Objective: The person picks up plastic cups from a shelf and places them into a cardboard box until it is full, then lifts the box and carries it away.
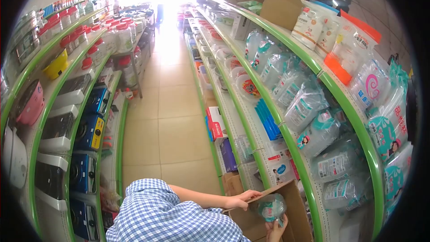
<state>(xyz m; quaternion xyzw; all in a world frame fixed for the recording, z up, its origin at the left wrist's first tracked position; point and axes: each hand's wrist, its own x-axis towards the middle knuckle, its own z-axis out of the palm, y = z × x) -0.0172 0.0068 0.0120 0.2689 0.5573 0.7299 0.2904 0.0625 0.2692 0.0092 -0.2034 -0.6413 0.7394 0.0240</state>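
My left hand [244, 199] is closed on the upper edge of an open cardboard box [298, 210] at the bottom of the head view. Inside the box opening, my right hand [277, 231] grips a clear plastic-wrapped pack [272, 208] with a teal and white label. What exactly is in the wrap cannot be made out. Similar wrapped packs [333, 165] lie in a row on the shelf just to the right of the box.
Green-edged shelving [286, 136] curves along the right side, with blue trays [268, 118] and a red box [217, 125]. Boxed gas stoves [92, 132] and red-lidded jars [125, 36] fill the left shelves. A tiled aisle [165, 107] runs between them toward bright light.
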